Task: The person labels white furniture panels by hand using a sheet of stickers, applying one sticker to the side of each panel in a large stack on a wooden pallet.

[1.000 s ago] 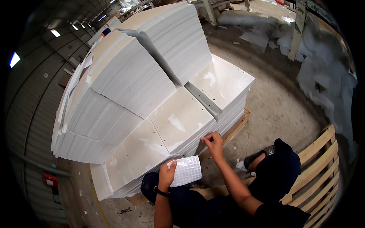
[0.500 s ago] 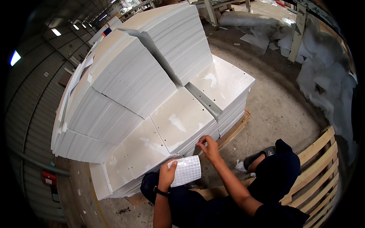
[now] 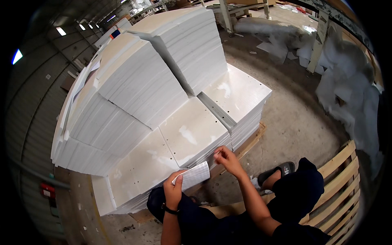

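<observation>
My left hand (image 3: 173,192) is closed on a white sheet of round stickers (image 3: 195,176), thumb on top, held above my lap. The sheet is tilted and its dotted pattern shows only faintly. To its right, my right hand (image 3: 228,160) is closed, with thumb and fingertips pinched together. Whatever sits between those fingertips is too small to make out. Both hands are close to the front edge of a low stack of white panels (image 3: 200,130), whose top panels have small dark holes and pale smears.
Behind the low stack rise tall stacks of white panels (image 3: 143,81). A wooden pallet (image 3: 332,194) lies at right, near my sandal (image 3: 277,173). Cloudy plastic wrapping (image 3: 347,94) is heaped by a metal frame post (image 3: 317,49). A red box (image 3: 47,190) stands far left.
The sticker sheet has tilted so its face shows less. My right hand has turned slightly inward, and the whole view has shifted a little.
</observation>
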The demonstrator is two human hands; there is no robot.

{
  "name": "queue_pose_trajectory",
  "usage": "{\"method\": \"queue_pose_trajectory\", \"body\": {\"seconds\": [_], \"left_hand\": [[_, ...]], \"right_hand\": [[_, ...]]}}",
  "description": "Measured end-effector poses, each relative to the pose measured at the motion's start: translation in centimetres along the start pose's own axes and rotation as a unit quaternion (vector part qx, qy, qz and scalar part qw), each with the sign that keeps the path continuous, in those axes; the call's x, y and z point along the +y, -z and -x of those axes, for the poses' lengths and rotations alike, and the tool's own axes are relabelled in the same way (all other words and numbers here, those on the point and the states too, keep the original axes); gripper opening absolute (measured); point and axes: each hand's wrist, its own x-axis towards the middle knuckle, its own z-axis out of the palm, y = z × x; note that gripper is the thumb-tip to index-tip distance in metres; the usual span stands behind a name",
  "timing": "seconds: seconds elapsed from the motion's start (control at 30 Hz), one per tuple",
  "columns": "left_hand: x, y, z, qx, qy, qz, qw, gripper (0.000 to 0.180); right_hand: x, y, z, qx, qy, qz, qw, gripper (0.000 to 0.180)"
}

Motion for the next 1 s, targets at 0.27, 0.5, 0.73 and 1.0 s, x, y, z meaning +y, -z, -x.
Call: {"method": "queue_pose_trajectory", "body": {"seconds": [0.27,0.5,0.73,1.0], "left_hand": [[0.6,0.9,0.0,0.038,-0.150,0.011,0.988,0.015],[0.8,1.4,0.1,-0.039,-0.188,-0.040,0.981,0.025],[0.9,1.3,0.2,0.046,-0.168,-0.033,0.984,0.052],[-0.7,1.2,0.6,-0.029,-0.042,0.212,0.976,0.096]], "right_hand": [[-3.9,-3.4,2.4,-0.196,-0.012,0.066,0.978,0.038],[-5.8,-4.4,2.9,-0.185,0.054,0.066,0.979,0.040],[-7.1,-4.0,4.0,-0.139,0.015,0.064,0.988,0.030],[-9.0,-4.3,4.7,-0.059,0.114,0.129,0.983,0.018]]}}
